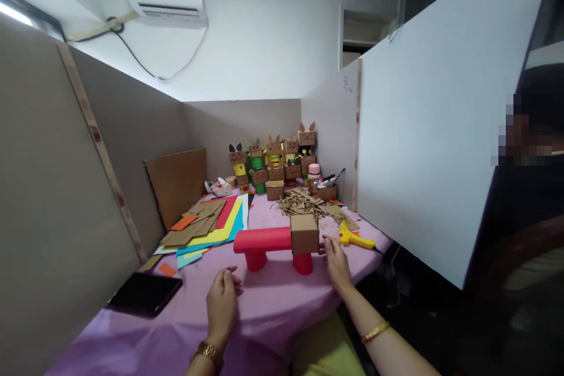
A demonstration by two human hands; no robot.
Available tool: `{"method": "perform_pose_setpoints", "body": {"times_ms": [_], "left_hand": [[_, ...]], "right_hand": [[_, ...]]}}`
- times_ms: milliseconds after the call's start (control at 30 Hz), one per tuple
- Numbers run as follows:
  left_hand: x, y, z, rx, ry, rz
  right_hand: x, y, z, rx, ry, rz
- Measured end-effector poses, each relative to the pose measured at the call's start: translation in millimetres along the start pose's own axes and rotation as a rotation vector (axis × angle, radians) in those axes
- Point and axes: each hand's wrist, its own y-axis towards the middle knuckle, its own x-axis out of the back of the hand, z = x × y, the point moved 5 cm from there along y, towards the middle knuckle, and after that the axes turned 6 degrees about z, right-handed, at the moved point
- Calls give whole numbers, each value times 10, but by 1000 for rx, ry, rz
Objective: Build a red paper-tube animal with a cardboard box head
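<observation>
A red paper figure [263,240] stands on the table, a lying tube body on short red tube legs. A brown cardboard box [304,234] sits at its right end like a head. My right hand [337,264] is at the box's right side, its fingertips pinched on a small brown cardboard piece [322,245] against or close to the box; the fingers partly cover it. In front of the figure's left leg, my left hand [224,296] hovers with fingers loosely curled together and nothing visible in them.
A yellow glue gun [356,238] lies right of my right hand. Cardboard strips [302,202] are heaped behind the figure, and coloured sheets [233,226] lie left. A black tablet [146,294] rests front left. Several cardboard animals [275,155] stand at the back. Partitions [414,129] flank the table; a person is beyond.
</observation>
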Motion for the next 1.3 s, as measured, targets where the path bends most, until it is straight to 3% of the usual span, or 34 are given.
{"method": "perform_pose_setpoints", "body": {"times_ms": [500,833,967,1167,1300], "left_hand": [[0,-50,-147,33,117,10],[-8,-32,-127,4,63,28],[3,-41,-138,-1,84,29],[6,-53,-141,-10,120,26],[4,-43,-105,-16,144,24]], "right_hand": [[-41,0,56,68,-70,43],[-30,29,-29,-5,58,55],[-23,96,25,-2,172,183],[-32,276,349,3,231,468],[-84,347,503,-28,241,576]]}}
